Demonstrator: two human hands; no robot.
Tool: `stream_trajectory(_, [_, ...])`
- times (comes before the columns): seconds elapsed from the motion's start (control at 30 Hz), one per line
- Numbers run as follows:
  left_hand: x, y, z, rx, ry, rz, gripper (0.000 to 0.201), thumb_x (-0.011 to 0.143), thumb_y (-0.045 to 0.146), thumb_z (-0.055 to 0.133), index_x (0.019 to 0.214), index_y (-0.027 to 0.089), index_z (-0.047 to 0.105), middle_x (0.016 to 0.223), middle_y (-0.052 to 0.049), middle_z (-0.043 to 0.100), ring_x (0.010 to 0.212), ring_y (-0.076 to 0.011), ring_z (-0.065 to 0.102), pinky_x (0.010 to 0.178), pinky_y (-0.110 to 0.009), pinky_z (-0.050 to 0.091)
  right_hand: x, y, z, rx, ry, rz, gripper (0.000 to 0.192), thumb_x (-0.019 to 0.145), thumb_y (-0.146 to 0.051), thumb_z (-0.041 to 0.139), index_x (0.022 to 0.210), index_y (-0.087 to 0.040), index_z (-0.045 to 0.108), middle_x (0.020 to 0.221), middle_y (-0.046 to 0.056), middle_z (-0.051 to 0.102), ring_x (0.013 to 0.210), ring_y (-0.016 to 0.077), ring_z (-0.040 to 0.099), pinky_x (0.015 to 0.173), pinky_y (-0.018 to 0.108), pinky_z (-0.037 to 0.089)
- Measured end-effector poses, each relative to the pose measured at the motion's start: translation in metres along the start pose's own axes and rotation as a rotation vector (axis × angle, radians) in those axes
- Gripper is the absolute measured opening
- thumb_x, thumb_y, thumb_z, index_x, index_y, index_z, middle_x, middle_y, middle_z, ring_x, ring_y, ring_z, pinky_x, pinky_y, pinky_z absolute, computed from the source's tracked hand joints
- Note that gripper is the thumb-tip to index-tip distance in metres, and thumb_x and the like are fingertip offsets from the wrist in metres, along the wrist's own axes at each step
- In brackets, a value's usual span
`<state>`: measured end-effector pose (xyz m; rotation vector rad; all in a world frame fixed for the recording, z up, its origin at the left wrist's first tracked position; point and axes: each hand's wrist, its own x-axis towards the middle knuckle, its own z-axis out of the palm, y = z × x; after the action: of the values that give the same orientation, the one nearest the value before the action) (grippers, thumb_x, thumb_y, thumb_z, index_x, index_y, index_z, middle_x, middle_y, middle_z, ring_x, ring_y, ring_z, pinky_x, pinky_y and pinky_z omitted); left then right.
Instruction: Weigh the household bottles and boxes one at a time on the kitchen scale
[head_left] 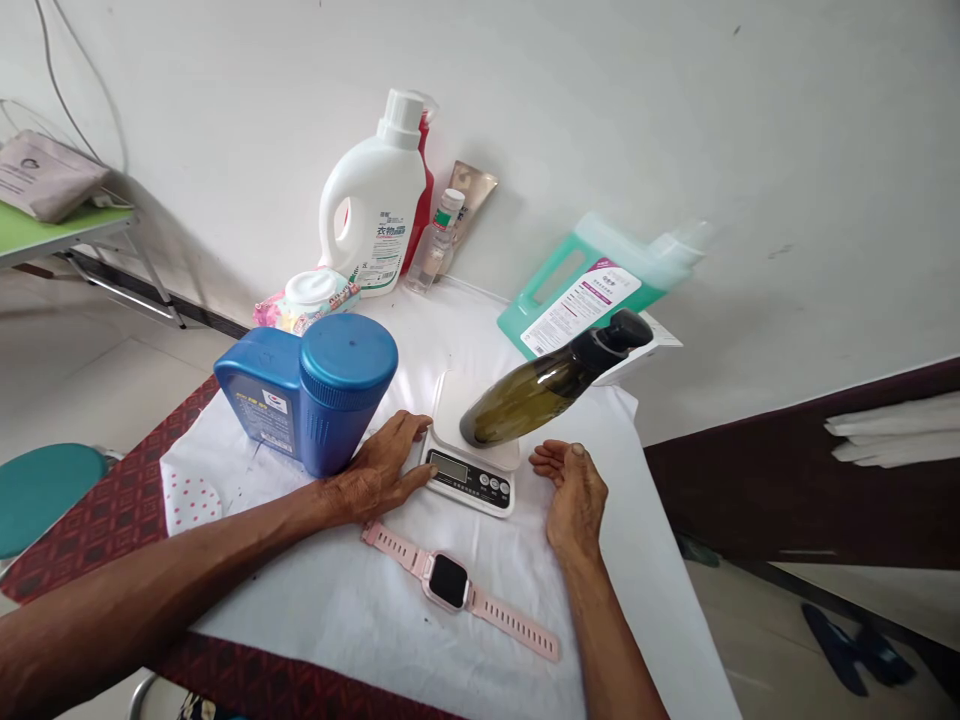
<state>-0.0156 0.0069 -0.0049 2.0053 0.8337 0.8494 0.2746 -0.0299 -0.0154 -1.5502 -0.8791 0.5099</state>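
Note:
A white kitchen scale (475, 493) rests on the cloth in front of me, its display dark grey. Standing on its platform is a dark green bottle (525, 395) with a black cap. My left hand (382, 467) lies at the scale's left edge, fingers spread, thumb reaching the corner by the display. To the right of the scale, my right hand (573, 492) rests on the cloth with its fingers loosely curved and apart, nothing in it. A pink smartwatch (448, 581) lies stretched out, face up, nearer to me. Just behind my left hand is a blue jug (341, 395).
Along the wall stand a white detergent jug (377, 215), a red bottle (420, 215), a small clear bottle (435, 245) and a gold tube (469, 205). A wipes pack (311, 292) and a green detergent jug (585, 280) flank the scale. A teal stool (49, 495) is left.

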Motion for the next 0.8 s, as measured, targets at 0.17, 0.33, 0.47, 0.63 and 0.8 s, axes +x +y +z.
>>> stream_trajectory(0.17, [0.001,0.004,-0.001,-0.009,-0.001,-0.008,0.043,0.098,0.028,0.061,0.137,0.022,0.044,0.126,-0.011,0.056,0.121,-0.0268,0.061,0.106,-0.050,0.054,-0.002,-0.004,0.000,-0.017,-0.013,-0.012,0.055,0.091,-0.072,0.060,0.093,-0.018,0.070,0.090,0.006,0.072,0.081,0.0195,0.067,0.076,0.035,0.051])
stream_trajectory(0.33, [0.000,0.006,-0.003,-0.011,-0.005,-0.012,0.042,0.098,0.028,0.060,0.137,0.023,0.044,0.127,-0.011,0.056,0.121,-0.0271,0.061,0.106,-0.051,0.054,-0.003,-0.006,0.001,-0.035,-0.016,-0.010,0.056,0.090,-0.073,0.062,0.091,-0.018,0.071,0.090,0.005,0.072,0.081,0.0195,0.067,0.077,0.035,0.051])
stream_trajectory(0.47, [0.000,0.004,-0.002,0.002,0.001,-0.001,0.043,0.098,0.027,0.061,0.137,0.023,0.044,0.127,-0.011,0.055,0.122,-0.0270,0.060,0.106,-0.050,0.055,-0.003,-0.006,0.001,-0.017,-0.011,0.003,0.058,0.089,-0.074,0.062,0.091,-0.017,0.070,0.089,0.006,0.071,0.080,0.0200,0.067,0.077,0.036,0.050])
stream_trajectory(0.63, [0.000,0.001,-0.001,-0.003,0.001,0.011,0.043,0.098,0.029,0.060,0.138,0.022,0.044,0.126,-0.010,0.055,0.121,-0.0263,0.060,0.107,-0.047,0.054,-0.011,-0.029,0.004,0.151,-0.097,-0.052,0.066,0.085,-0.080,0.059,0.116,-0.022,0.067,0.117,0.010,0.071,0.109,0.0265,0.068,0.089,0.041,0.052])
stream_trajectory(0.8, [0.000,0.000,0.000,0.001,0.008,0.013,0.044,0.099,0.030,0.060,0.138,0.021,0.044,0.125,-0.011,0.055,0.119,-0.0261,0.060,0.106,-0.047,0.054,-0.020,-0.080,0.027,0.168,-0.343,-0.316,0.086,0.073,-0.070,0.082,0.143,-0.032,0.050,0.150,0.008,0.055,0.141,0.0305,0.051,0.114,0.049,0.043])
